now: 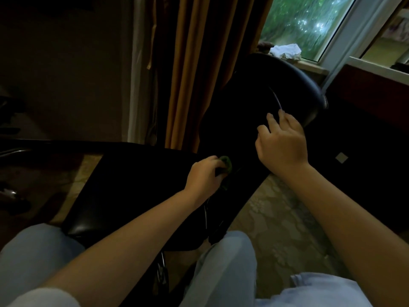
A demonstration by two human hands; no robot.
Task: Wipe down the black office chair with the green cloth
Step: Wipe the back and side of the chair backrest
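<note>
The black office chair (137,187) lies in front of me, its seat low in the middle and its backrest (261,91) stretching up to the right toward the window. My left hand (202,176) is closed on the green cloth (225,166), pressing it where the seat meets the backrest. Most of the cloth is hidden under the fingers. My right hand (282,140) rests on the lower backrest with fingers spread, holding nothing.
Brown curtains (194,69) hang right behind the chair. A window sill (309,65) with a crumpled white cloth (286,50) is at the upper right. Patterned floor (276,218) shows to the right of the chair. My knees in light jeans (225,262) are at the bottom.
</note>
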